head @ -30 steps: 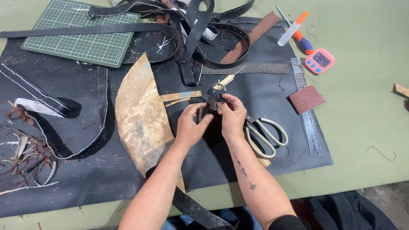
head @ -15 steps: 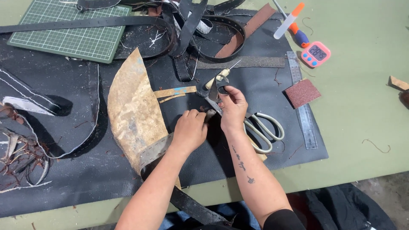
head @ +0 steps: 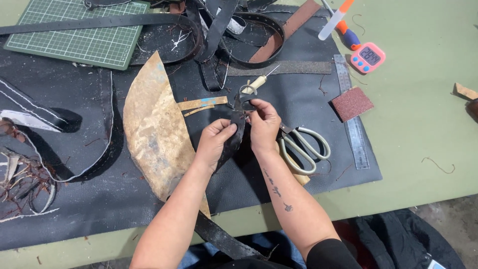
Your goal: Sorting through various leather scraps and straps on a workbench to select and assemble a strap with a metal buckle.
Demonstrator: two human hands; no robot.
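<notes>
Strap: black leather strap (head: 230, 144) runs lengthwise from the table's (head: 423, 124) near edge up to both hands.
Left hand (head: 215, 142): fingers pinching the strap's edge.
Right hand (head: 264, 124): fingers pinched on its tip, just right.

Two bare forearms reach up from the bottom edge, the left hand (head: 215, 142) and right hand (head: 264, 127) ungloved and without rings. A line of small dark tattoos runs along the right forearm. A black sleeve, possibly a T-shirt's, covers the right upper arm.
</notes>
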